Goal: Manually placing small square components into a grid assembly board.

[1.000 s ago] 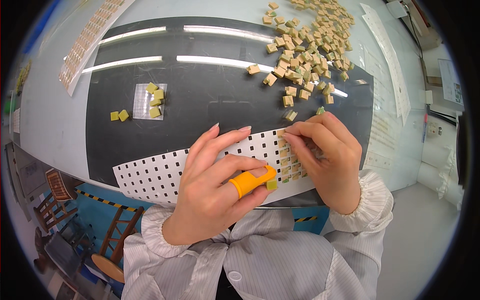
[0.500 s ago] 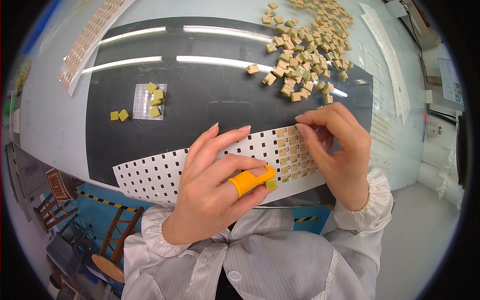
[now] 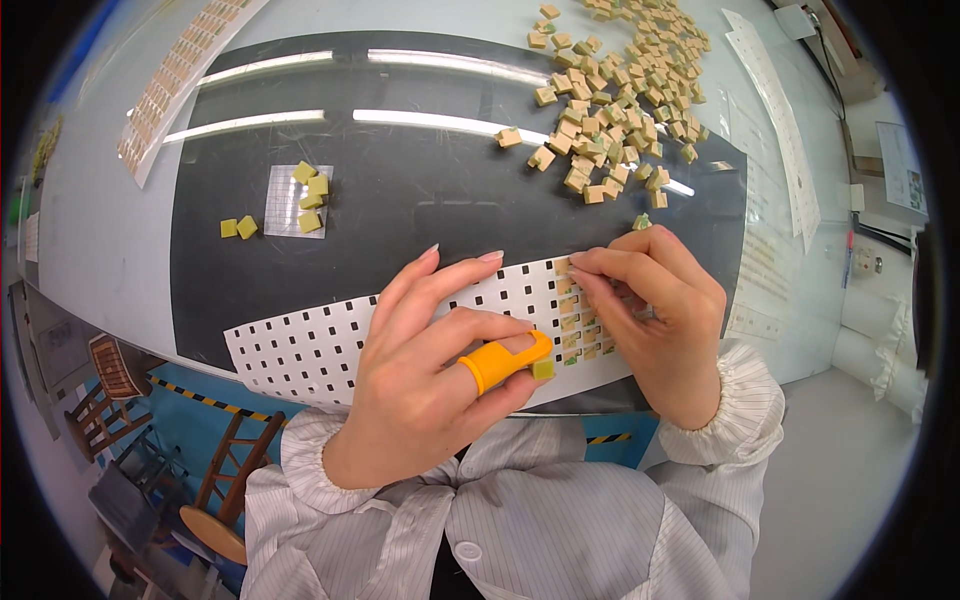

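A white sheet with rows of black square holes (image 3: 300, 345) lies along the near edge of the dark mat. Small tan patterned pieces (image 3: 571, 323) fill rows at its right end. My left hand (image 3: 405, 375) rests over the sheet, an orange finger sleeve (image 3: 492, 366) on its index finger. Thumb and index pinch a small yellow-green block (image 3: 543, 370); the other fingers stretch across the sheet. My right hand (image 3: 665, 305) is closed at the sheet's far edge, thumb and fingertips pressed together by the first tan column. Anything between them is too small to make out.
Many tan and green blocks (image 3: 610, 130) are heaped at the far right, with one stray block (image 3: 642, 222) beyond my right hand. Several yellow-green blocks (image 3: 310, 200) sit on and beside a clear gridded square (image 3: 283, 205) at left. Long sheets (image 3: 165, 115) lie along both sides.
My right hand has shifted left along the sheet's far edge to the first tan column. A stray block behind it now shows more. My left hand stays put.
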The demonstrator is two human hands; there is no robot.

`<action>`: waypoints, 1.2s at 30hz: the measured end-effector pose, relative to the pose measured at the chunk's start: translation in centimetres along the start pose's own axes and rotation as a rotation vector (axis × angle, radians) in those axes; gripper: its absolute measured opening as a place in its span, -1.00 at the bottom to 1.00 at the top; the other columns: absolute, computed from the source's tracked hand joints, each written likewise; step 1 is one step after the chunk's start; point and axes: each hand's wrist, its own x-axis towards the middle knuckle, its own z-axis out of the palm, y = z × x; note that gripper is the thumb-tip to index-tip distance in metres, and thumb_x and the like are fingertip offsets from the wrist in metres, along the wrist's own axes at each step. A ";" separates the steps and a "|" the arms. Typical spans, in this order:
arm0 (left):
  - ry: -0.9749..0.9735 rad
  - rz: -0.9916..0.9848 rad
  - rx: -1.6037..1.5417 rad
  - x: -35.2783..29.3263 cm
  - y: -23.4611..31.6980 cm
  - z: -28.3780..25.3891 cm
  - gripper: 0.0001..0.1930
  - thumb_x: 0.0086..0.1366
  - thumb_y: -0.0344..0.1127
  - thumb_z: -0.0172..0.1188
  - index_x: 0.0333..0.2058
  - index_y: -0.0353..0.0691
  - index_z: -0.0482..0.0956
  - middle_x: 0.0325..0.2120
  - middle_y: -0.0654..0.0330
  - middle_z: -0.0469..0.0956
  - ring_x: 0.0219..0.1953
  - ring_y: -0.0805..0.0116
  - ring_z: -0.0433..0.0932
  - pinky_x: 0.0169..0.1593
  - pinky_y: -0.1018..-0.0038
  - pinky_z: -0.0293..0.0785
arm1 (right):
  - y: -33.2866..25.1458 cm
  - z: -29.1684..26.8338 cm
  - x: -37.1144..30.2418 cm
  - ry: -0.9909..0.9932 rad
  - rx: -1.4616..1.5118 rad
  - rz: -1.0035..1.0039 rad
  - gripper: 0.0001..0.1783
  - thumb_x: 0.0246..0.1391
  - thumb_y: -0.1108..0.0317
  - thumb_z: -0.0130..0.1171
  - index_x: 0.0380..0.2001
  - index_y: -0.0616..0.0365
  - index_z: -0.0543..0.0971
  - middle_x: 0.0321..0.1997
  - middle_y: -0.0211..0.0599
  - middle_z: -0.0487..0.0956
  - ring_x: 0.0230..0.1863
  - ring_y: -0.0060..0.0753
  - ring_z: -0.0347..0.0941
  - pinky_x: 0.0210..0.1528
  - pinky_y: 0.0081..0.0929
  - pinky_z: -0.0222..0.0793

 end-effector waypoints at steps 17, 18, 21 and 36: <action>0.005 0.001 -0.006 0.0 0.0 0.1 -0.73 -0.20 -0.40 0.48 -0.41 -0.15 0.70 -0.36 0.35 0.64 0.08 0.07 0.49 0.22 -0.04 0.21 | -0.2 0.0 0.9 -0.043 0.085 0.120 -0.89 -0.08 0.58 0.33 -0.47 0.23 0.58 -0.49 -0.43 0.48 -0.55 -0.69 0.34 -0.52 -0.71 0.25; 0.005 0.001 -0.006 0.0 0.0 0.1 -0.73 -0.20 -0.40 0.48 -0.41 -0.15 0.70 -0.36 0.35 0.64 0.08 0.07 0.49 0.22 -0.04 0.21 | -0.2 0.0 0.9 -0.041 0.087 0.123 -0.89 -0.08 0.58 0.33 -0.47 0.23 0.57 -0.49 -0.43 0.47 -0.55 -0.70 0.33 -0.52 -0.71 0.24; 0.010 0.004 0.001 0.0 0.0 0.1 -0.73 -0.20 -0.40 0.48 -0.41 -0.14 0.70 -0.36 0.36 0.63 0.08 0.07 0.49 0.22 -0.04 0.21 | -0.3 -0.1 0.9 -0.055 0.098 0.124 -0.89 -0.08 0.58 0.32 -0.47 0.23 0.56 -0.49 -0.43 0.47 -0.56 -0.70 0.32 -0.53 -0.71 0.22; 0.009 0.013 0.011 0.0 -0.1 0.0 -0.74 -0.18 -0.41 0.46 -0.41 -0.12 0.69 -0.37 0.36 0.64 0.07 0.06 0.50 0.21 -0.04 0.23 | -1.0 -3.4 2.3 -0.715 0.933 0.831 -0.85 0.10 0.40 0.27 -0.42 0.26 0.54 -0.51 -0.39 0.58 -0.56 -0.72 0.46 -0.51 -0.76 0.40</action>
